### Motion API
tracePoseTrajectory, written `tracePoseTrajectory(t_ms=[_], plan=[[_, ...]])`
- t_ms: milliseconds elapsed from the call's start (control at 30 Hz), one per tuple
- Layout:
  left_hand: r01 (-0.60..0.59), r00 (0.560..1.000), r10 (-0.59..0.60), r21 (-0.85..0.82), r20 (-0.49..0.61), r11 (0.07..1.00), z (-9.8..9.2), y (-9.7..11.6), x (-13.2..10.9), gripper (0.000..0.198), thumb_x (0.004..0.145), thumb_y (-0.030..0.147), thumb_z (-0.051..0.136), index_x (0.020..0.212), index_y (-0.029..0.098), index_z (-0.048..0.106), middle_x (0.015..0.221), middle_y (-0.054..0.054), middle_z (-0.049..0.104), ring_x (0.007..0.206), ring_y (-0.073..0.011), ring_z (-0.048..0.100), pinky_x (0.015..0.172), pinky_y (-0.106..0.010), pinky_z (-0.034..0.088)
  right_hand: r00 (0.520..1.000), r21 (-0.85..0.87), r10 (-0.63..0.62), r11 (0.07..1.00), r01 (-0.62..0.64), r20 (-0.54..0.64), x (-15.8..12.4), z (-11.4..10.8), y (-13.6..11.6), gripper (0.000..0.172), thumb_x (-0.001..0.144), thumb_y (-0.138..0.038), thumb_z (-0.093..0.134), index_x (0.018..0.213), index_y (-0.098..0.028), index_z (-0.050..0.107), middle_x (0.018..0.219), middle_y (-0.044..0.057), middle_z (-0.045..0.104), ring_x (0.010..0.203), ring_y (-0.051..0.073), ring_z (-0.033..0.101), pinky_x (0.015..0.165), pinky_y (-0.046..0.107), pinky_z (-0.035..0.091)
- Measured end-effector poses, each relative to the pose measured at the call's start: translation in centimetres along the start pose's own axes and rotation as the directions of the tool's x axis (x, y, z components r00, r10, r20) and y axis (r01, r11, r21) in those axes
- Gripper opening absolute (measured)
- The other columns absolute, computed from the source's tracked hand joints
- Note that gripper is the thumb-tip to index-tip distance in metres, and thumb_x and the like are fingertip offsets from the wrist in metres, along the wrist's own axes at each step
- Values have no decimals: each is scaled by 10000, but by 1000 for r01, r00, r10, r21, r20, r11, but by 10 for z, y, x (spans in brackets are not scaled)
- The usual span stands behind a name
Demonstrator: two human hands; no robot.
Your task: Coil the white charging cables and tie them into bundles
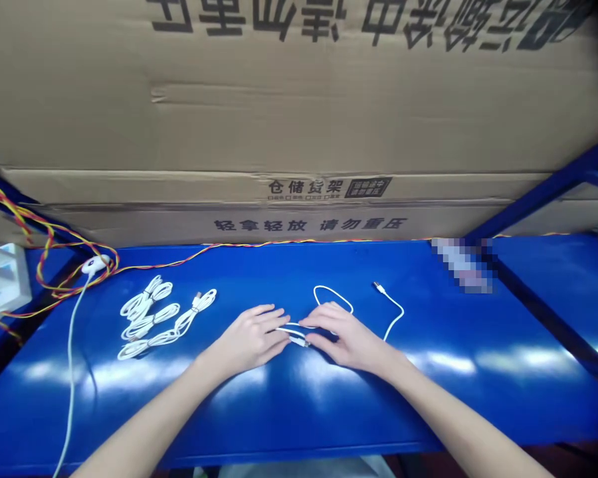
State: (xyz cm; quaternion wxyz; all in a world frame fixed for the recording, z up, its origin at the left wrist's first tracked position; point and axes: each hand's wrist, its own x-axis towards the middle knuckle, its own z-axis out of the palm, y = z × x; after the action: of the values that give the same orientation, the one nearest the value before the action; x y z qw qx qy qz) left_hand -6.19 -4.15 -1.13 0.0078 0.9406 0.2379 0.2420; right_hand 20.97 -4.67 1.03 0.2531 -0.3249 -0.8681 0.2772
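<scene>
A thin white USB cable lies in a loose loop on the blue steel shelf, and its metal-tipped plug points to the far side. Both my hands meet over the cable near the shelf's middle. My left hand has its fingertips on the cable, and my right hand is bent over it. A second small plug shows between my fingers. Several coiled white cables lie to the left of my left hand.
Large cardboard boxes with printed Chinese text stand along the shelf's far edge. Twisted red and yellow wires run along the far side and left. A white cable drops over the front edge. A white box sits far left.
</scene>
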Motion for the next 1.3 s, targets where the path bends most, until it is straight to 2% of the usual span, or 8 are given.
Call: tracePoseTrajectory(t_ms=[200,367,500,633,767,933,1067,1300], plan=[[18,999,-18,-3,-37,1000,3,4,0,173,1017,242,582,1023,179,743,1262,-99,760,1133,-245,744,1021,-444,597,999,-174,-39,984,34,-27,-5,15,1,251,1052,-221,532,1224,-266,709,1093,77,696,984,215,645,892,398,512],[31,999,-31,-41,-9,999,1,3,-1,252,1017,254,595,1244,180,677,1230,-90,763,1099,-224,735,984,-388,604,999,-191,-44,981,44,1,-1,21,0,248,1043,-172,489,1122,-223,719,1050,91,691,969,229,628,897,421,508],[110,992,-104,-76,75,991,-4,4,2,214,1033,281,581,1173,189,715,1173,-87,754,1054,-225,711,917,-371,603,999,-119,-44,992,42,-13,-3,0,4,252,1050,-191,500,1213,-249,683,1107,72,725,1063,234,639,981,440,494],[141,989,-129,-181,77,973,-7,2,4,200,1036,283,584,1105,208,756,1151,-86,749,1022,-202,697,888,-339,589,973,-293,119,940,-175,-199,-18,-35,25,223,1013,-270,572,1195,-237,696,1160,112,703,1089,296,623,958,510,499],[163,987,-152,-276,57,947,-4,-1,3,172,1017,256,618,1063,221,780,1082,-80,759,959,-186,691,833,-316,571,950,-366,260,879,-307,-172,-32,-53,46,261,970,-358,645,1187,-236,723,1141,113,697,1034,301,659,978,544,513],[149,988,-153,-337,13,930,1,0,5,135,993,239,655,994,227,789,1008,-58,778,891,-172,696,832,-333,548,955,-235,271,927,-293,-121,-29,-41,53,237,1021,-307,568,1171,-247,740,1107,94,708,1019,259,687,1010,519,524],[101,992,-120,-346,-34,933,0,4,12,130,988,227,653,996,241,782,967,-41,805,885,-175,697,902,-373,541,957,-133,226,959,-251,-180,-14,-23,44,258,1039,-288,537,1206,-241,728,1119,105,735,1009,270,675,914,493,559],[89,989,-122,-307,-87,947,4,9,13,153,955,220,700,1097,234,754,954,-32,811,954,-202,690,943,-404,540,954,-4,205,978,-211,-220,3,-3,23,322,1055,-268,520,1355,-256,635,1235,92,724,1112,262,647,990,477,528]])
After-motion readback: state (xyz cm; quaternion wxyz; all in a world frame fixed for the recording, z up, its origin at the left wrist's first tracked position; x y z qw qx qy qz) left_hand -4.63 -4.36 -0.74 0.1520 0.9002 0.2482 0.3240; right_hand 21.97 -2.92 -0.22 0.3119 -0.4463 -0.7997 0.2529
